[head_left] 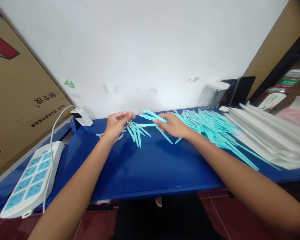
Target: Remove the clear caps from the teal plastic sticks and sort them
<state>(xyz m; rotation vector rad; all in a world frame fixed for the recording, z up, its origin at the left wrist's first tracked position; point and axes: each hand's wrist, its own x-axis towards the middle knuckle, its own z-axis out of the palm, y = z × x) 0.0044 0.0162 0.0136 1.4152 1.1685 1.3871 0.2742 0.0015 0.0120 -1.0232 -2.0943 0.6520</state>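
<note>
My right hand [172, 124] is closed around several slim turquoise plastic sticks [152, 115], which look like eyebrow razors and point to the left. To its left, my left hand [117, 124] has thumb and fingertips pinched together; whatever is between them is too small to make out. Just below those fingertips, a small fan of the same turquoise sticks [137, 134] lies on the blue tabletop [150, 166]. A few small translucent pieces [121, 136] lie partly hidden behind my left hand. Beyond my right wrist spreads a large loose pile of turquoise sticks [210, 128].
A white power strip [35, 180] and a charger [82, 116] with a cable are on the left, beside a cardboard box [20, 83]. White packaging sheets [267, 136], a lidded clear jar [216, 95] and a bottle [277, 93] stand right. A white wall [140, 50] rises behind.
</note>
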